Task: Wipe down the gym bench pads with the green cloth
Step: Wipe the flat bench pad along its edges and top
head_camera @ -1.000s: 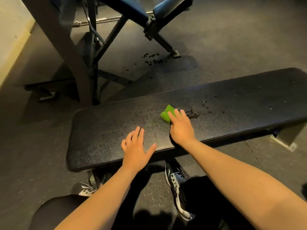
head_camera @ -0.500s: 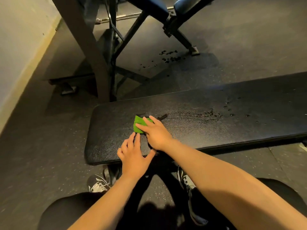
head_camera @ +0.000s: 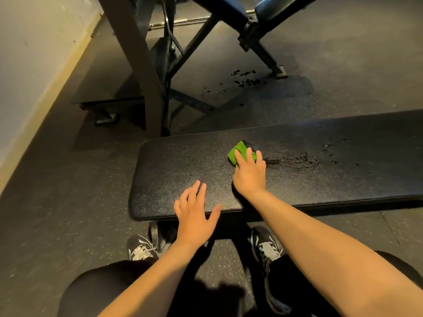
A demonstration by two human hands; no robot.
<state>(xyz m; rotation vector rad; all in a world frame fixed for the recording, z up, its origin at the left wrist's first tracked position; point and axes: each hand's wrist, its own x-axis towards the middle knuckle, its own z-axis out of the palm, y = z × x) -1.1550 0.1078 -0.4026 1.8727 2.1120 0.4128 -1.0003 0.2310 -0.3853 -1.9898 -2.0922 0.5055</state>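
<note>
Presently on view:

- right hand — fingers straight and laid flat over the green cloth, pressing it onto the black bench pad.
- The cloth is bunched and shows beyond the fingertips and to their left.
- left hand — fingers spread, thumb out, resting on the pad's near edge. It is nearer the body than the right hand, to its left, and apart from the cloth.
- wet smear and droplets on the pad, to the right of the right hand.
- black shoes with white laces on the speckled floor, below both wrists.
- blue-padded bench on a dark frame, well beyond the hands, with dark spots on the floor beneath it.
</note>
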